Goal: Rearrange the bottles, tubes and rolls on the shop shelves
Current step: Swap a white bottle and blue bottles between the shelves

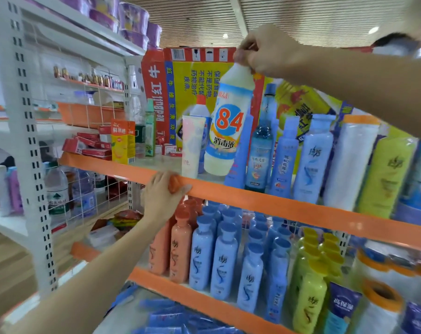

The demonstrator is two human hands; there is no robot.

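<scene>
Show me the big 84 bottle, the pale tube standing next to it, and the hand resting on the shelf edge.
84 bottle (228, 124): head view, on its label.
Pale tube (192, 145): head view, mid-body.
Left hand (163, 194): head view, back of the hand.

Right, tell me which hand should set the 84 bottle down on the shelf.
The right hand. It already grips the 84 bottle by its cap, tilted above the shelf beside the white tube. The left hand rests on the orange shelf edge, holding nothing.

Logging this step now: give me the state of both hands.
Left hand: empty, fingers curled loosely over the orange shelf edge.
Right hand: closed on the cap of the white 84 disinfectant bottle.
</scene>
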